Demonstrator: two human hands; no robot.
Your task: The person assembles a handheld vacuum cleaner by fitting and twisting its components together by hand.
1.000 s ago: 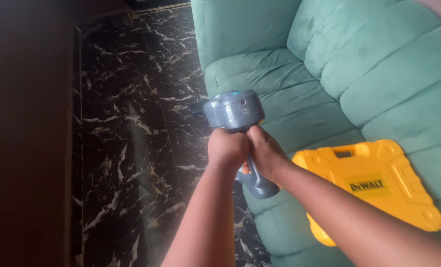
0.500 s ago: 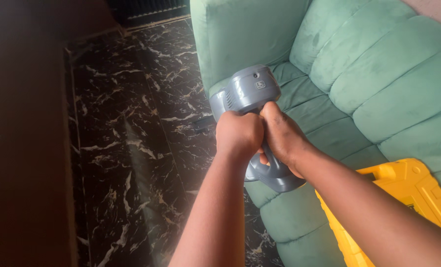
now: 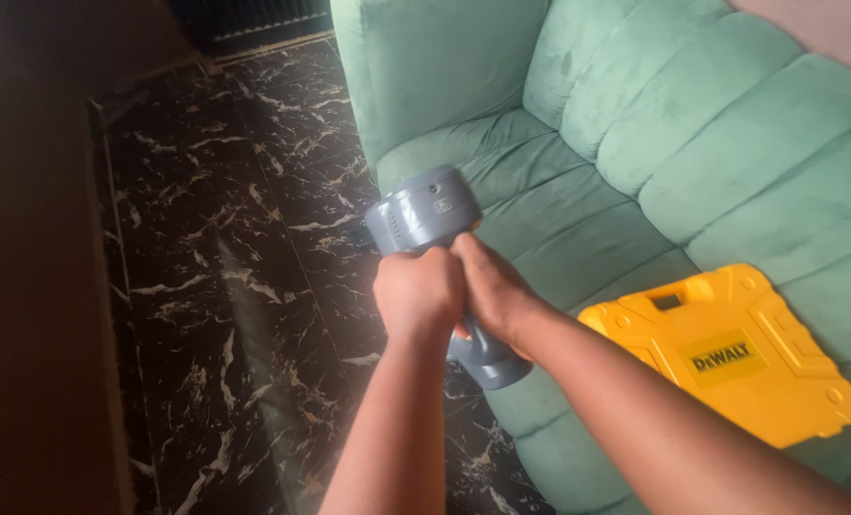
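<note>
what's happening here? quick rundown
A person holds a grey power tool in both hands, the left hand and right hand wrapped side by side around its grip. The tool is held up over the front edge of a green sofa, beside a dark marble floor. A closed yellow tool case lies flat on the sofa seat to the right, untouched.

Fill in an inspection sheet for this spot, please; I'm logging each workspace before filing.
Surface: green sofa seat, dark marble floor beside it.
Job's things: grey power tool, held over the sofa's edge.
Clutter: yellow tool case, closed, flat on the seat.
Hands: left hand and right hand both wrapped around the tool's handle, side by side.
Cables: nothing seen.
Surroundings: dark wall at left.
</note>
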